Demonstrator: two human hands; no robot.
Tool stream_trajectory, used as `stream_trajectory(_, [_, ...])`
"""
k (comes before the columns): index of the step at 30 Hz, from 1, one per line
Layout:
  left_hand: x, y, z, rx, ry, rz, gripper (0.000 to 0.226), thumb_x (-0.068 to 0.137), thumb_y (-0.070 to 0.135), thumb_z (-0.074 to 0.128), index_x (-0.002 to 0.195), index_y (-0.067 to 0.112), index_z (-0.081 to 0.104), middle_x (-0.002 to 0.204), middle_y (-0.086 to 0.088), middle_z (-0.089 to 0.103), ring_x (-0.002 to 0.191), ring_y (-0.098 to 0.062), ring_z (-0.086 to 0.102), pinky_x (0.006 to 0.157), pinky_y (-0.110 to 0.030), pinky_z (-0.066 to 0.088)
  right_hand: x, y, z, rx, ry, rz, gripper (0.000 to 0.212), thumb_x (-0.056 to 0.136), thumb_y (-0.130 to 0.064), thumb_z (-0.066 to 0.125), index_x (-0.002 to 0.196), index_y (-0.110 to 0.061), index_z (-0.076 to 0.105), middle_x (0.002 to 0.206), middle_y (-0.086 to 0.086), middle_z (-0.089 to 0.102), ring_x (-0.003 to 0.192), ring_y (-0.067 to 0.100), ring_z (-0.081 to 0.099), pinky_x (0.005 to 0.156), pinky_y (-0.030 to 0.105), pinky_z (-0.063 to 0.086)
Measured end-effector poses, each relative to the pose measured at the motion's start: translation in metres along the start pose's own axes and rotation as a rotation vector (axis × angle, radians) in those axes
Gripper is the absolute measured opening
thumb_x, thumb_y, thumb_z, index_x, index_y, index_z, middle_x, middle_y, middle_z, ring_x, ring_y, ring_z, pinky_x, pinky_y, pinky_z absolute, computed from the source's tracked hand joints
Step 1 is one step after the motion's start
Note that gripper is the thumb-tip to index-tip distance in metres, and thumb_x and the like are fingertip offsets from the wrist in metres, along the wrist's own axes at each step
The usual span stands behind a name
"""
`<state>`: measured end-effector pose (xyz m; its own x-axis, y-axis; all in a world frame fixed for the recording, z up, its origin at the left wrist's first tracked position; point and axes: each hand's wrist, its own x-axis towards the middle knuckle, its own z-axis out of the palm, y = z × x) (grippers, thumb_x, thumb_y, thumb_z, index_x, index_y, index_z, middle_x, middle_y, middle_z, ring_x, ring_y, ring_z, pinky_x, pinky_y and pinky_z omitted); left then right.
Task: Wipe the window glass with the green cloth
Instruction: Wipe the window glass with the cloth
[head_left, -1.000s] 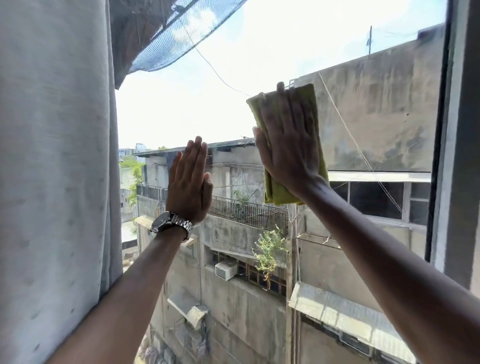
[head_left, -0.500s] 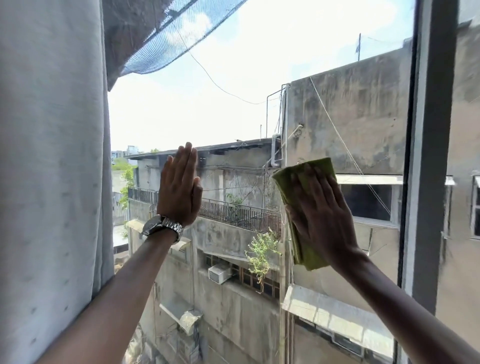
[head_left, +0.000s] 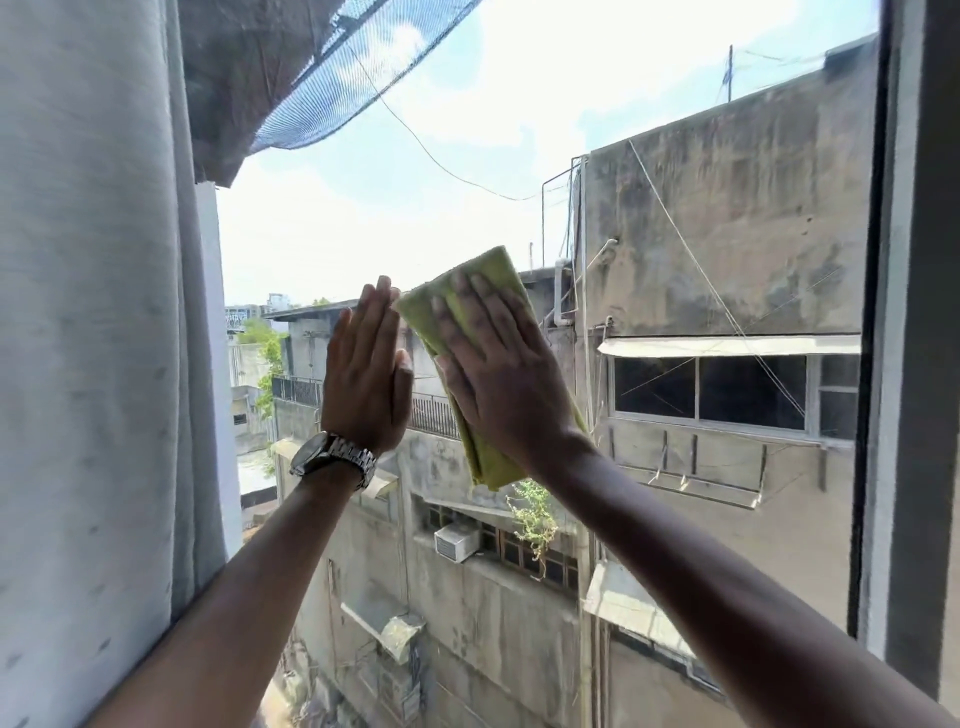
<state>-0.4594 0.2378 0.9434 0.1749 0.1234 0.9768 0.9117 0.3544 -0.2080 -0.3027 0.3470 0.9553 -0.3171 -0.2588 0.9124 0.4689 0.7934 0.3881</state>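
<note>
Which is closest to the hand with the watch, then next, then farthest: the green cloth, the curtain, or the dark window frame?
From the left hand:
1. Green cloth, just to its right, under the right hand.
2. Curtain, far left.
3. Window frame, far right edge.

Grey curtain (head_left: 88, 364), sunlit concrete buildings (head_left: 727, 234) outside

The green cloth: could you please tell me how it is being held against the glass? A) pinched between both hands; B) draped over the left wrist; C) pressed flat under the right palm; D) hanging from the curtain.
C: the right hand lies spread flat over the green cloth, pressing it to the window glass, while the left hand rests bare beside it.
</note>
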Motion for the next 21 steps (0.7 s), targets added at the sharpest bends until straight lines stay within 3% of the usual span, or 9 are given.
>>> stream_trajectory(6, [0.002,0.004,-0.003,-0.001,-0.034,-0.036,0.059,0.102,0.028,0.019,0.155,0.003,0.025,0.166,-0.016,0.025,0.157,-0.022,0.017,0.131,-0.037,0.011,-0.094,0.013,-0.012,-0.054,-0.127,-0.116,0.055,0.107,-0.037,0.042,0.157,-0.015,0.035,0.165,0.012,0.035,0.152,0.028,0.034,0.126,0.044,0.031])
stream_trajectory(10, [0.002,0.007,-0.007,-0.011,-0.051,-0.038,0.059,0.102,0.027,0.020,0.155,0.002,0.025,0.165,-0.018,0.025,0.157,-0.025,0.019,0.131,-0.044,0.017,-0.124,0.061,-0.035,-0.138,-0.162,-0.127,0.056,0.105,-0.038,0.045,0.156,-0.016,0.038,0.164,0.011,0.036,0.151,0.029,0.037,0.126,0.044,0.030])
stream_trajectory(17, [0.002,0.010,-0.009,-0.008,-0.078,-0.070,0.059,0.101,0.024,0.025,0.155,0.002,0.024,0.166,-0.018,0.023,0.157,-0.027,0.019,0.129,-0.050,0.020,-0.074,0.160,-0.068,-0.192,-0.113,0.079,0.060,0.108,-0.039,0.035,0.162,-0.015,0.021,0.168,0.017,0.024,0.156,0.034,0.022,0.129,0.050,0.021])
stream_trajectory(21, [0.002,0.011,-0.005,0.000,-0.060,-0.077,0.060,0.101,0.025,0.025,0.156,0.003,0.023,0.167,-0.017,0.022,0.157,-0.027,0.018,0.127,-0.054,0.021,-0.028,0.154,-0.063,-0.162,-0.010,0.229,0.059,0.108,-0.038,0.035,0.160,-0.011,0.026,0.166,0.019,0.026,0.155,0.036,0.024,0.128,0.052,0.023])
